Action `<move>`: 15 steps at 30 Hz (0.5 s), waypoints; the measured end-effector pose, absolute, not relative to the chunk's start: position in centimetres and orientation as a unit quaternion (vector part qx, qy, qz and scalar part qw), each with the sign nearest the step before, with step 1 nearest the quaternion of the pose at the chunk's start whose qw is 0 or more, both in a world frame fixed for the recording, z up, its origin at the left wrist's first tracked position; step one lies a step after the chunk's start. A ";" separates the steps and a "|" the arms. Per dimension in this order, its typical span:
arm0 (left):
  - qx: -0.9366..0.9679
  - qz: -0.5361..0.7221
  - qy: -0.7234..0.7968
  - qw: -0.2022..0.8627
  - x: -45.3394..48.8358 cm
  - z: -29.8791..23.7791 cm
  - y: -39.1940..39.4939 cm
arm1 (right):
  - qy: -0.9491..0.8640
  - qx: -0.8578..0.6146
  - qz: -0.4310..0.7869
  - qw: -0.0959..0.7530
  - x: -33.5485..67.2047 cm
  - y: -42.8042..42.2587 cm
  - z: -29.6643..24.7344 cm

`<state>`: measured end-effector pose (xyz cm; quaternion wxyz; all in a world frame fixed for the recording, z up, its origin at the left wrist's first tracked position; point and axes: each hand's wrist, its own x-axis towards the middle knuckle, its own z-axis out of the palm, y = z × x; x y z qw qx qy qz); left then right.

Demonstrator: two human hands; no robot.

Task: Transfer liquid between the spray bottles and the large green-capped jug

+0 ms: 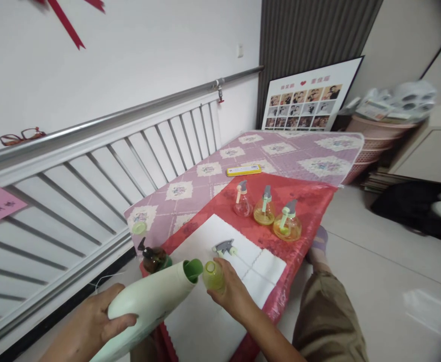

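My left hand [95,322] is wrapped round a large pale green thermos flask [148,296], tilted with its open mouth toward the right. A green lip [193,269] shows at that mouth. Just beside it, my right hand [233,291] grips a small yellow-green bottle [213,276], its neck open and tipped toward the flask. A grey spray head [224,246] lies on the white mat [201,322] behind the bottle. Three spray bottles stand on the red cloth: one looks empty [243,205], one holds yellow liquid [264,213], and another [288,226] has amber liquid.
A brown pump bottle [154,258] stands at the table's left edge, near a pale green lid [139,228]. A yellow box [244,171] lies on the flowered tablecloth [201,183]. A white radiator [129,151] runs along the wall. Stacked pink baskets [374,133] stand at right.
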<state>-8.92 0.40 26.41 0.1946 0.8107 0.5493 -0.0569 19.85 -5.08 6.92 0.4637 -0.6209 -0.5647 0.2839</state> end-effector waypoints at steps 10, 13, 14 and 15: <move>0.823 -0.044 0.548 0.141 -7.7 26.9 0.9 | -0.561 -0.630 0.272 0.463 19.8 -5.2 6.6; 0.825 -0.053 0.549 0.123 -7.2 27.3 0.9 | -0.562 -0.630 0.269 0.463 19.8 -5.2 6.6; 0.826 -0.052 0.549 0.118 -7.0 27.5 0.9 | -0.563 -0.630 0.270 0.462 19.8 -5.2 6.6; 0.828 -0.051 0.547 0.114 -6.8 27.6 0.9 | -0.562 -0.631 0.272 0.460 19.8 -5.2 6.6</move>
